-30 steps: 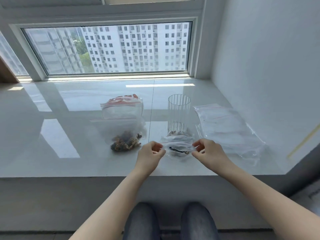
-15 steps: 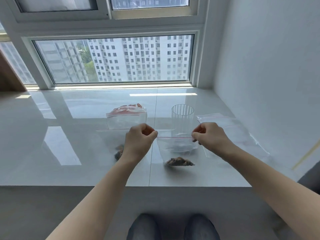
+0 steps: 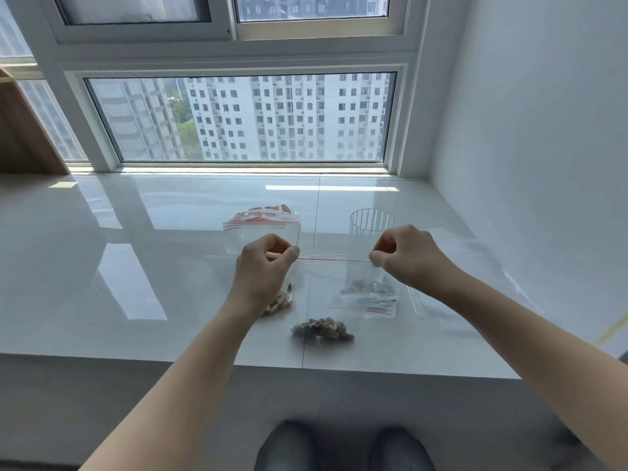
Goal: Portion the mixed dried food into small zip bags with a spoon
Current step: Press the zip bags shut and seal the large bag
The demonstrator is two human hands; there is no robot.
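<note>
- Head view: left hand and right hand each pinch one end of the red zip strip of a small clear plastic zip bag, holding it up above the glossy white stone table. Both hands are closed on the strip, fingers curled.
- Bag hangs slack and near flat. A small clump of brown-grey mixed dried food sits in its bottom corner, close to the near table edge.
- Step, my read: sealing or checking the seal on a filled portion. Strip looks pulled straight between the hands; can't tell if the zip is fully pressed.
- Next move likely calls for running fingertips along the strip end to end, then laying the bag down and taking a fresh one. Thin film, so light pressure only; a trapped crumb in the track would stop closure.
- Larger clear bag of dried food lies on the table behind the left hand, mostly hidden.
- Another filled small zip bag lies flat under the right hand, dark bits inside.
- Ribbed clear plastic cup stands upright at the far side, behind the right hand.
- Stack of empty clear zip bags lies flat to the right, near the white wall.
- Clear bag with red-orange contents stands far left of the cup.
- Spoon: not visible.
</note>
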